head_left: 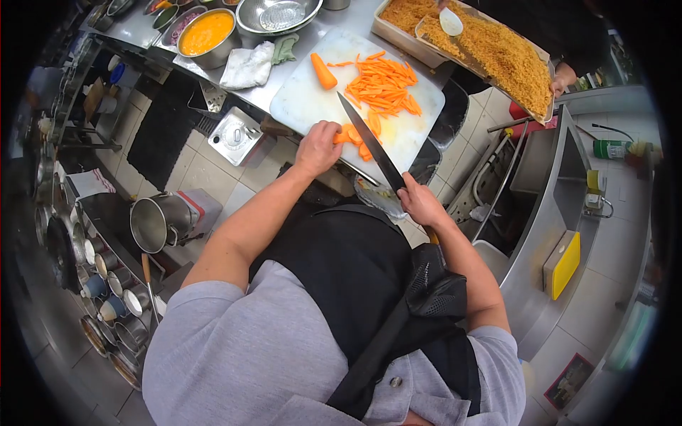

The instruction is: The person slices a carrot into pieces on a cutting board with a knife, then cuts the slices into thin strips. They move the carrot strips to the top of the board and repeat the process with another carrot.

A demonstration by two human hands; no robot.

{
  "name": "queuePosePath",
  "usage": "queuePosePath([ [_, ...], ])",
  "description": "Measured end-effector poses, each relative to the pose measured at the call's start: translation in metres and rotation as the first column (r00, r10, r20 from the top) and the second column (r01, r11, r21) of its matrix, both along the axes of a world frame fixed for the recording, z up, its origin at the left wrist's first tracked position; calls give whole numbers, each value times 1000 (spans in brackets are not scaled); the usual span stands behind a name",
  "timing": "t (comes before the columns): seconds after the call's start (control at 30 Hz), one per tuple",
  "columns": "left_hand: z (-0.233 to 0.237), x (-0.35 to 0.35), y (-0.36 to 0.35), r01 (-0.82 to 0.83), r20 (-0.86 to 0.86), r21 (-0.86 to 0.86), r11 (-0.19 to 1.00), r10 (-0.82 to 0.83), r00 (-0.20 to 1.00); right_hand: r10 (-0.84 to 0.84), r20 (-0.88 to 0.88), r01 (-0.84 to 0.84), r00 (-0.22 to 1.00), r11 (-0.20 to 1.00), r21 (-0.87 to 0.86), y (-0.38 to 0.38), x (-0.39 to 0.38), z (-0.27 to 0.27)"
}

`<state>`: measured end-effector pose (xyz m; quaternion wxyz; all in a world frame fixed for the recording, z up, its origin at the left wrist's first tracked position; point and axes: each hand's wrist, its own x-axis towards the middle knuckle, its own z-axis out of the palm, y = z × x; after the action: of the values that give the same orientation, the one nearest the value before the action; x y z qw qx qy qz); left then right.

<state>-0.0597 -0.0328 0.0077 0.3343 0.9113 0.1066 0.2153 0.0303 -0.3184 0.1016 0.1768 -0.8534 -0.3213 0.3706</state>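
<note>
right hand (422,203) grips the knife (374,144), its length slanting tip-first forward-left; left hand (320,146) pinches a carrot piece (345,135).

a single head-worn camera is looking forward and steeply down over a black apron (323,250), facing the cutting board (300,98) at close range.

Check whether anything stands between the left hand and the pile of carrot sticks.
Yes: the knife in the right hand slants across the way from the left hand to the carrot sticks. Carrot slices lie on both sides of its blade.
</note>
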Motion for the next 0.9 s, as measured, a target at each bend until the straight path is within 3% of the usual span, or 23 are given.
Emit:
queuePosePath([
  [0.07, 5, -3, 23, -22, -29, 4, 1000, 22, 999, -11, -9, 11, 1000, 1000, 12, -4, 0, -6],
  [0.13, 5, 3, 51, -197, -119, 11, 980, 197, 973, -25, -24, 26, 999, 999, 19, -7, -3, -8],
  [0.17, 6, 8, 63, -192, -117, 17, 981, 193, 974, 10, 37, -10, 999, 1000, 10, -7, -5, -7],
  [0.27, 30, 22, 78, -193, 42, 174, 966, 188, 981, 82, 183, -82, 980, 997, -7, -5, -5, 1],
  [0.33, 71, 28, 54, 84, -49, 128, 988, -79, 996, 114, 257, -114, 960, 993, -18, -5, -5, 5],
  [0.4, 89, 28, 26, 357, -135, 96, 929, -343, 930, 170, 338, -162, 926, 985, -52, -5, 0, 8],
  [0.47, 85, 27, 5, 465, -308, 213, 859, -393, 867, 168, 348, -159, 922, 986, -55, -4, 1, 13],
  [0.5, 83, 29, 4, 468, -309, 219, 856, -394, 865, 170, 357, -157, 919, 985, -65, -3, 2, 16],
  [0.57, 77, 34, 3, 527, -458, 116, 842, -426, 780, 158, 367, -140, 917, 987, -77, -5, 3, 19],
  [0.67, 73, 36, 9, 581, -386, 57, 812, -518, 763, 143, 371, -118, 918, 989, -88, -12, 4, 22],
  [0.8, 85, 48, 17, 411, -340, -106, 905, -421, 841, 146, 336, -114, 930, 987, -113, -22, 6, 32],
  [0.87, 100, 55, 22, 187, -114, -251, 950, -221, 969, 79, 327, -61, 942, 996, -65, -37, 8, 31],
  [0.9, 103, 59, 27, 133, -110, -343, 930, -181, 977, 24, 313, -19, 949, 1000, -21, -46, 10, 30],
])
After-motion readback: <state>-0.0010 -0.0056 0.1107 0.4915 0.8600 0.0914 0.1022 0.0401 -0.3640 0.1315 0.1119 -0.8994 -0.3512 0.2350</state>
